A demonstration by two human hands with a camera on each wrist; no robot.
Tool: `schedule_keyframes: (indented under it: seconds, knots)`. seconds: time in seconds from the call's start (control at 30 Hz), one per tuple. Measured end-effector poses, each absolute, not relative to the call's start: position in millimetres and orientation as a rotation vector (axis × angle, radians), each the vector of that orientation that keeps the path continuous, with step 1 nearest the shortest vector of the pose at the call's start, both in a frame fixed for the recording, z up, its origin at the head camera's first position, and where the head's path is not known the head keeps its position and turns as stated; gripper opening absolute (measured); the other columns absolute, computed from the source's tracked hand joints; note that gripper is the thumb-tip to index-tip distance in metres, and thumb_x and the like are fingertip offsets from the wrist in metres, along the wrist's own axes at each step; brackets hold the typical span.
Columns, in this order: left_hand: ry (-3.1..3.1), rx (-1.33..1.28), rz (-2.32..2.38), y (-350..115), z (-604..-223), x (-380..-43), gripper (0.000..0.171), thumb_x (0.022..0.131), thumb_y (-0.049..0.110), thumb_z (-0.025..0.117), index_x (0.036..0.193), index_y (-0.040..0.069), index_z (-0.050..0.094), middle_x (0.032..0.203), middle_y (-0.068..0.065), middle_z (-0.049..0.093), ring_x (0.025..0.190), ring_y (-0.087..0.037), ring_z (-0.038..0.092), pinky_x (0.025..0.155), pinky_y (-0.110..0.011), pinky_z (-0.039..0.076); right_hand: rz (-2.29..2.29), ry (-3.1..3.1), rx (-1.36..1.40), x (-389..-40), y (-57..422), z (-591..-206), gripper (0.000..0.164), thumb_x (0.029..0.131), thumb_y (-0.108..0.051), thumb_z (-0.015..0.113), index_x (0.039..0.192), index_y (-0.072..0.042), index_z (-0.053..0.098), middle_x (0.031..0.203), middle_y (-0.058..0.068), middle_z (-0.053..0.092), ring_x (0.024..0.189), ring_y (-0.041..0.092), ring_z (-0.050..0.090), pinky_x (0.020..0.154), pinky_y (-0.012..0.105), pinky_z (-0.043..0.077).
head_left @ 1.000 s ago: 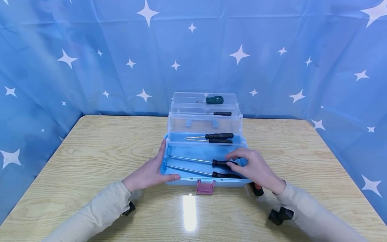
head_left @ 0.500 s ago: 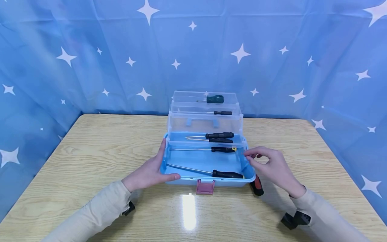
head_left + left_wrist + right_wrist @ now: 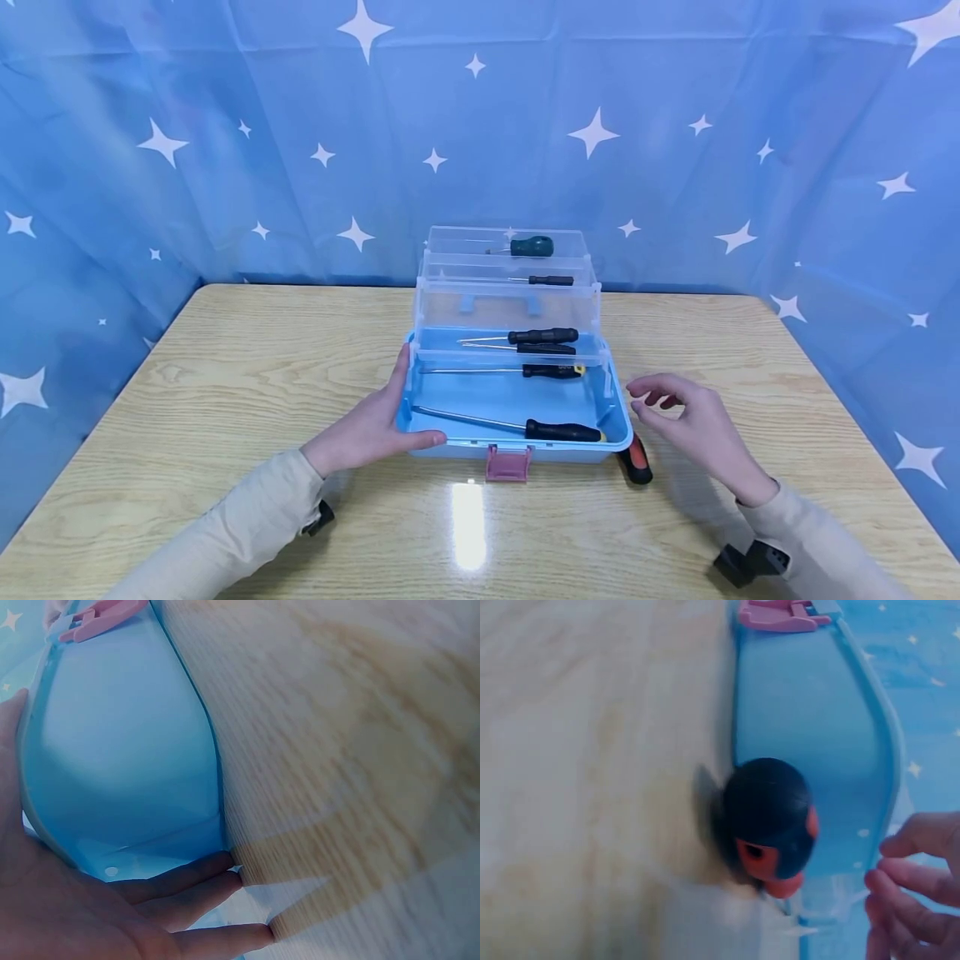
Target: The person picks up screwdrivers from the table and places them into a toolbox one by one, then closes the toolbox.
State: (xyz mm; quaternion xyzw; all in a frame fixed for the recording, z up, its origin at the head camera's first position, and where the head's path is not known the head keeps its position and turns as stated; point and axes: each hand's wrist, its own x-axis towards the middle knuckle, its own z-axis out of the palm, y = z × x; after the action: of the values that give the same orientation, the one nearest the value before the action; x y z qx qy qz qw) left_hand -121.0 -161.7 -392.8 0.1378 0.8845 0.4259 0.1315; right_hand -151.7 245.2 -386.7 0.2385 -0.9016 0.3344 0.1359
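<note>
A blue toolbox (image 3: 450,452) lies open, its clear stepped trays (image 3: 495,308) raised at the back. My left hand (image 3: 367,429) rests against the box's left end, thumb on the front rim; in the left wrist view its fingers (image 3: 195,896) are straight against the wall. Inside the box lie two long black-handled screwdrivers, one near the front (image 3: 562,432) and one farther back (image 3: 551,371). My right hand (image 3: 693,421) hovers right of the box, fingers loosely bent, holding nothing. Below it, a red-and-black handle (image 3: 637,461) lies on the table against the box's right side.
Two thin black screwdrivers (image 3: 543,336) lie in the lowest tray. A small black one (image 3: 551,281) and a stubby green-handled screwdriver (image 3: 532,246) sit in the upper trays. A pink latch (image 3: 507,464) hangs at the front. Behind the wooden table (image 3: 262,367) is a starry blue cloth.
My right hand has let go of a long screwdriver, which now lies farther back in the box, and has moved out to the right. My left hand has stayed put.
</note>
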Motion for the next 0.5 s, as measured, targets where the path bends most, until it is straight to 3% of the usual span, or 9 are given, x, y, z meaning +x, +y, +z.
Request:
schedule_keyframes:
  seconds: [0.5]
  knots:
    - [2.566,0.405,1.247,-161.8,-392.1,-121.2,0.121,0.082,0.047,0.075,0.153,0.015,-0.018,0.157,-0.022,0.011,0.135,-0.042,0.031,0.106,-0.051,0.031,1.006,-2.727,0.517,-140.1,244.4,-401.7,0.026,0.081,-0.002,0.074,0.106,-0.003,0.069,0.097,0.006,0.068,0.078,0.014,0.06,0.066,0.029,0.051]
